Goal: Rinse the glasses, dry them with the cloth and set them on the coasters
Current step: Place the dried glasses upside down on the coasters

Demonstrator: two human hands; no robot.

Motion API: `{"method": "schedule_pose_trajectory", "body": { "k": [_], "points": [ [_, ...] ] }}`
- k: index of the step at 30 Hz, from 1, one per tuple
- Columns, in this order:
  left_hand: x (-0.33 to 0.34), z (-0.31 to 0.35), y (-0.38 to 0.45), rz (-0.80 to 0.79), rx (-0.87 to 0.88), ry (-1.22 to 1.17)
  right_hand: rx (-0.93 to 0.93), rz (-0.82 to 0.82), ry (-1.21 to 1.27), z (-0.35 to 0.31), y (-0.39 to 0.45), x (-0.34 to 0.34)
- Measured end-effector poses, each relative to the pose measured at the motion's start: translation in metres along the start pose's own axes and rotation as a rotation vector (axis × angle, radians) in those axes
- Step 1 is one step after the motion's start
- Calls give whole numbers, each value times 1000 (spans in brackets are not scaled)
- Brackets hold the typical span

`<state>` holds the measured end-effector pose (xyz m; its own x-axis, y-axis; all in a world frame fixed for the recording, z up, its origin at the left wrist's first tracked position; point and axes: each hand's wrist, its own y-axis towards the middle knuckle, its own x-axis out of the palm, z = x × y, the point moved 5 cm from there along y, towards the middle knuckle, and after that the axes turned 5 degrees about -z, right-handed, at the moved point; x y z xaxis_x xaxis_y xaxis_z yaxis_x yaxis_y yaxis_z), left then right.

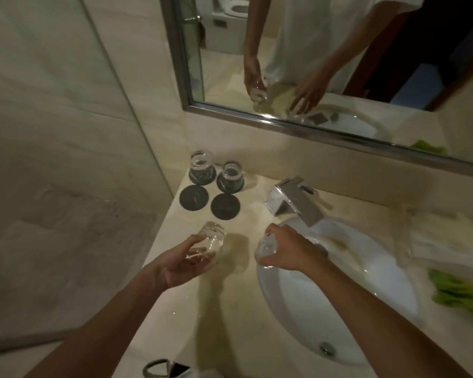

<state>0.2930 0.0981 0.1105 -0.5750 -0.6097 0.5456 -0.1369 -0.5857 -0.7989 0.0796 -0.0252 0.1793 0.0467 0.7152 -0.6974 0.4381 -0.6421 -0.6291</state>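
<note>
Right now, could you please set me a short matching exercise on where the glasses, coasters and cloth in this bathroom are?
Things:
1. Left hand
2. Two back coasters
3. Two front coasters
4. Green cloth

States:
a. Bare, nothing on them
b. Lying on the counter right of the sink
c. Each carrying an upturned glass
d. Holding a glass above the counter

Pairs: 1-d, 2-c, 3-a, 4-b

Glasses [211,240]: clear glass, glossy, wet-looking highlights. Coasters [194,198]: dark, matt (material not discernible). Tabletop [224,309]: pale stone-look, smooth, soft sheen. Basin [290,293]: white glazed ceramic, glossy. Tap [295,201]: polished metal. Cloth [459,293]: green fabric, matt.
</note>
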Motion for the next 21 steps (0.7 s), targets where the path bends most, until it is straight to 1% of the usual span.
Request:
{"method": "schedule_pose_trajectory", "body": {
  "k": [2,7,10,12,14,16,18,19,21],
  "points": [
    [-4,18,7,-49,45,-34,12,38,3,-8,9,-2],
    [-8,59,30,-129,135,95,71,90,23,-13,28,-11],
    [-10,86,44,-134,250,239,99,121,77,-12,37,-16],
    [-11,104,53,-134,367,291,106,134,96,-12,41,-17],
    [-10,122,60,-96,501,376,114,145,112,-13,46,-18],
    [-10,138,63,-1,643,498,117,159,128,-15,49,-18],
    [-11,148,64,159,722,561,114,163,126,-17,50,-17],
    [-10,151,64,202,758,602,112,160,118,-19,50,-17],
    [-5,154,69,224,818,718,111,151,98,-21,51,-17]
  ]
}}
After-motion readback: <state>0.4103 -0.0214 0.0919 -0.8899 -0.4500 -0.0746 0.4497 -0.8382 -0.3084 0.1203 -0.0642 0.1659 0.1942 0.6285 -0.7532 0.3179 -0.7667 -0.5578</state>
